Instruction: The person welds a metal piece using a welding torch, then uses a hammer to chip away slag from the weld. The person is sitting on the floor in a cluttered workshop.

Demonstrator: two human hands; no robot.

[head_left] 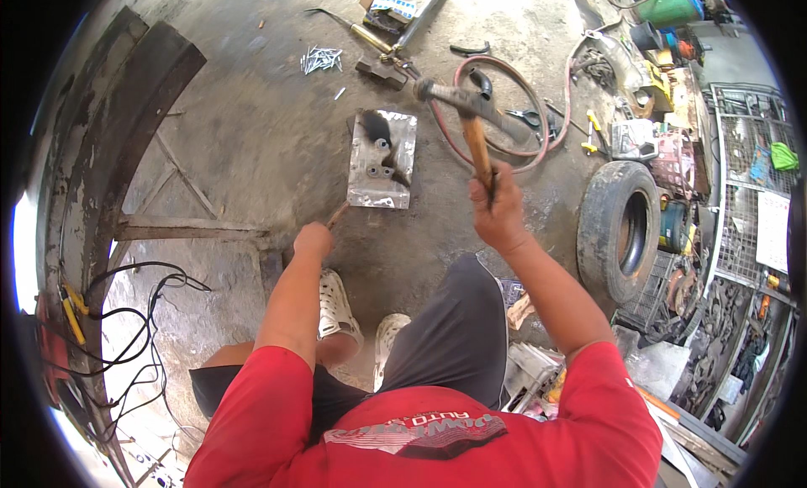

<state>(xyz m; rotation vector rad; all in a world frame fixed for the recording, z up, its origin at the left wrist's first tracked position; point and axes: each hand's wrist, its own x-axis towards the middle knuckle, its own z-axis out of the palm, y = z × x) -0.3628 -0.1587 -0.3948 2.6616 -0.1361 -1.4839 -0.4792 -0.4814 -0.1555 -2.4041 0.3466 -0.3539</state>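
Observation:
My right hand is wrapped round the wooden handle of a hammer. The hammer is raised, its head blurred and to the right of a silver metal plate on the floor. Black smudges mark the plate, and a few small round metal pieces sit on it. Beside the plate's near left corner, my left hand is closed round a thin brown rod. The rod's tip reaches that corner; whether it touches I cannot tell.
Beyond the plate lie a brass-coloured torch, a pile of nails and a dark metal block. A reddish hose coils at the right, near a tyre. A steel frame and black cables are at the left.

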